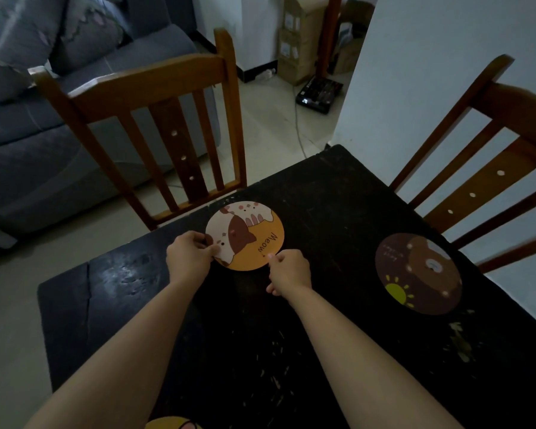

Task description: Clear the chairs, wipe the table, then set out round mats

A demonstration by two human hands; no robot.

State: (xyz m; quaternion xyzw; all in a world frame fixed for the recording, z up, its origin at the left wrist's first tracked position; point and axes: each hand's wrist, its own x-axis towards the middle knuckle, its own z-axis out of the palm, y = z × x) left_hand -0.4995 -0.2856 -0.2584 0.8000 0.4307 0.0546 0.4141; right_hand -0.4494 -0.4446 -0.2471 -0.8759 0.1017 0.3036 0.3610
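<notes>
At the 6 o'clock edge, a sliver of a yellow rounded object [174, 424] shows, too cropped to identify. Two bare forearms reach from there across a dark, scuffed table [322, 305].

The left grip [190, 252] pinches the 9 o'clock rim of a round cat mat [251, 233], thumb on top of the print. The right grip [287, 270] has one fingertip on the same mat's 5 o'clock rim and its other fingers curled; whether it pinches the mat or only presses it cannot be told. The orange-and-cream mat, printed "Meow", lies flat near the table's far edge, just above the frame's centre.

Toward 3 o'clock, well apart from it, a second round mat [418, 274], brown with a bear and a yellow sun, lies flat near the table's right edge.

A wooden slat-back chair [155, 97] stands against the table's far edge at 11 o'clock, directly behind the cat mat. Another wooden chair [492, 168] stands at 2 o'clock, beside the bear mat.

Beyond, at 10 o'clock, a blue-grey sofa [28, 150] carries cushions. At 12 o'clock cardboard boxes [294, 41] are stacked on the pale floor, with a black flat object [319, 94] just nearer. A white wall [430, 72] fills the 1 o'clock corner.
</notes>
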